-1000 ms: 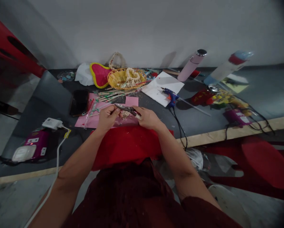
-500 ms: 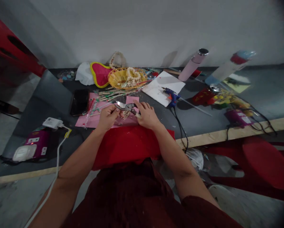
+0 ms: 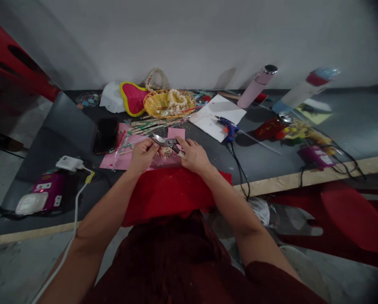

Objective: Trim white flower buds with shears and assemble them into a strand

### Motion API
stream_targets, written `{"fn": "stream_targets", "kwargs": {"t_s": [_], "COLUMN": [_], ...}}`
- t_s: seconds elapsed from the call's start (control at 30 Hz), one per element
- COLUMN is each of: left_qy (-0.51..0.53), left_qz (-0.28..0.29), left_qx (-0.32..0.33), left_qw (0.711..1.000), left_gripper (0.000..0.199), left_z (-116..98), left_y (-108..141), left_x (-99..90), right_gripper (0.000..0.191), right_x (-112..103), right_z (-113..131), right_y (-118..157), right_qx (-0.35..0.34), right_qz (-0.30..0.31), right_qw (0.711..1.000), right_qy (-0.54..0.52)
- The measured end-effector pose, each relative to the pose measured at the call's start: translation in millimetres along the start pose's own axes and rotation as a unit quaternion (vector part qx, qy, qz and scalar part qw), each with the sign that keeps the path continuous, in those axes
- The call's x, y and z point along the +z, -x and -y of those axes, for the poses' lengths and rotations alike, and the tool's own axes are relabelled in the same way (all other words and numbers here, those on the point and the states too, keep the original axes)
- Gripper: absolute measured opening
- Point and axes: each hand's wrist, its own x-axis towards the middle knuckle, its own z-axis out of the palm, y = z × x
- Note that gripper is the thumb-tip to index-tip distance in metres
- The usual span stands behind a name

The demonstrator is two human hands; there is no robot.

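Note:
My right hand point(image 3: 195, 157) is closed around the handles of a pair of pruning shears point(image 3: 168, 142), whose blades point left. Close to the blades, my left hand point(image 3: 143, 156) has its thumb and fingers pinched together. What they hold is too small or too hidden to name. Under the shears lies a pile of small pale pieces point(image 3: 166, 153) on a pink sheet point(image 3: 125, 162). Just behind the hands are thin sticks point(image 3: 147, 126), some with green on them. A red cloth point(image 3: 176, 192) hangs over the front edge below my wrists.
Behind the sticks stands a yellow basket point(image 3: 151, 110) with a pale beaded string. A phone point(image 3: 106, 136) lies left; a blue glue gun point(image 3: 229, 130) rests partly on white paper point(image 3: 220, 109) at right. Farther right are a pink flask point(image 3: 257, 86), a red can point(image 3: 271, 128) and cables.
The shears and my right hand have shifted slightly left, toward my left fingers. My right fingers are curled in more. My left hand stays almost in place.

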Motion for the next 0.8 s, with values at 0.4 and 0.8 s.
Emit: {"fn": "stream_targets", "kwargs": {"t_s": [0.4, 0.8], "left_qy": [-0.053, 0.059], "left_qz": [-0.003, 0.044], "left_qx": [0.041, -0.048], "left_qw": [0.998, 0.996], "left_gripper": [0.030, 0.029], "left_z": [-10, -4], "left_y": [7, -3], "left_x": [2.5, 2.1], "right_gripper": [0.050, 0.067], "right_x": [-7, 0], "right_z": [-15, -11], "right_y": [0, 0], "right_qx": [-0.083, -0.020], "right_qz": [0.021, -0.011], "right_qw": [0.994, 1.000], "right_qy": [-0.069, 0.005]}}
